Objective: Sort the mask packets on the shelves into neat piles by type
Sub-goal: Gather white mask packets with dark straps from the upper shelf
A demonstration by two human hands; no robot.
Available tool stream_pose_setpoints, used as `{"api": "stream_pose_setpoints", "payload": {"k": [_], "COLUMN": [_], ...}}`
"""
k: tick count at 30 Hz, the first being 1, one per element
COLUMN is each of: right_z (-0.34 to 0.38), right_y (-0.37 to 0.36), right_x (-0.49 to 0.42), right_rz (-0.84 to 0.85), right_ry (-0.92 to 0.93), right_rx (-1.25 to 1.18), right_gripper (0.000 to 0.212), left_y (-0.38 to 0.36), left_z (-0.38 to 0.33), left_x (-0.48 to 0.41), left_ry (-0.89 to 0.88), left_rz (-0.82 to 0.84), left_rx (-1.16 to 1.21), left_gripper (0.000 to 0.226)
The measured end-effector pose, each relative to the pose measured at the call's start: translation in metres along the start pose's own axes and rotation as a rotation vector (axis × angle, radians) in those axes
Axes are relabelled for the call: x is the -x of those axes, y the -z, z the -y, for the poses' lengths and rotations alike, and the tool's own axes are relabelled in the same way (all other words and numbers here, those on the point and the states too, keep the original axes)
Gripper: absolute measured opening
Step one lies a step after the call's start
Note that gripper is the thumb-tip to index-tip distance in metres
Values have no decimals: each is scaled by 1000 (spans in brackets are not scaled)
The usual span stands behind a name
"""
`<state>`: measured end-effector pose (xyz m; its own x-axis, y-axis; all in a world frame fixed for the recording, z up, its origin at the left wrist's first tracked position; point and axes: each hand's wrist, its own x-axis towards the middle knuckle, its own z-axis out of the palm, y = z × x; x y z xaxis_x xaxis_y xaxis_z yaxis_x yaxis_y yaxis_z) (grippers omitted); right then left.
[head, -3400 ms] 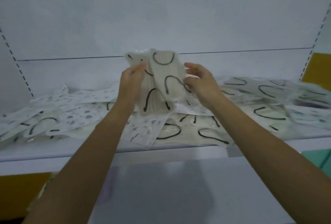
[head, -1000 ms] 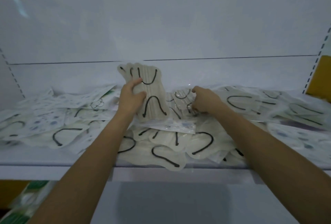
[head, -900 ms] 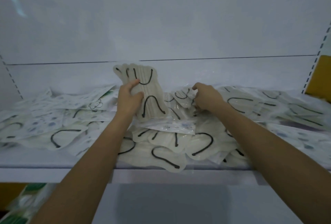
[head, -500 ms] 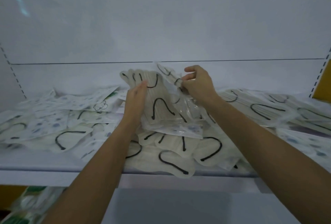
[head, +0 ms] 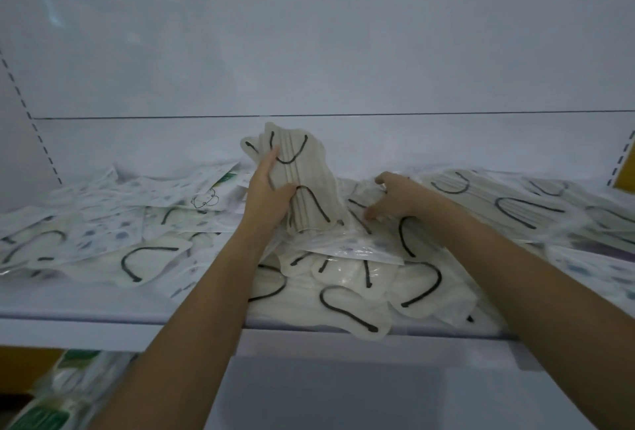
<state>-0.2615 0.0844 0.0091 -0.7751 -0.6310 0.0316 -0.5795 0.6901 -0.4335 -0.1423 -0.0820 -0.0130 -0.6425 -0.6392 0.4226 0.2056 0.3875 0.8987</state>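
Note:
My left hand (head: 269, 194) grips an upright stack of cream mask packets with black ear loops (head: 302, 178) above the middle of the white shelf (head: 103, 323). My right hand (head: 395, 196) reaches down onto a clear packet with black loops (head: 360, 204) lying just right of the stack; its fingers are curled over that packet, thumb spread below. More cream packets with black loops (head: 347, 295) lie heaped at the shelf's front edge. White packets with blue dots (head: 106, 227) lie scattered on the left.
Further black-loop packets (head: 515, 206) spread across the shelf's right side. The white back panel (head: 309, 51) rises behind. Green-printed packets (head: 51, 395) sit on a lower level at bottom left. A yellow panel (head: 625, 175) shows at the right edge.
My right hand, which held a clear packet up against the stack half a second ago, has dropped down and right onto the pile. My left hand keeps the stack upright.

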Motion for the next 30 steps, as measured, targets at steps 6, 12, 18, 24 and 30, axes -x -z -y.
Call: {"api": "stream_pose_setpoints", "payload": {"k": [6, 12, 18, 24, 30], "right_z": [6, 57, 41, 16, 18], "right_y": [21, -5, -3, -22, -26], "right_x": [-5, -15, -26, -22, -24], "right_rz": [-372, -296, -219, -16, -63], "right_ry": [66, 148, -8, -37, 52], "right_rx": [-534, -760, -308, 62, 31], "right_gripper": [58, 60, 61, 69, 62], "left_y": [-1, -2, 4, 7, 8], "left_z": [-2, -15, -6, -4, -7], "left_x": [1, 8, 5, 8, 9], "left_ry": [71, 116, 4, -252, -72], "left_rz": [-21, 57, -146, -181, -337], "left_rx": [-47, 251, -50, -109, -97], "left_gripper": [49, 24, 33, 74, 50]}}
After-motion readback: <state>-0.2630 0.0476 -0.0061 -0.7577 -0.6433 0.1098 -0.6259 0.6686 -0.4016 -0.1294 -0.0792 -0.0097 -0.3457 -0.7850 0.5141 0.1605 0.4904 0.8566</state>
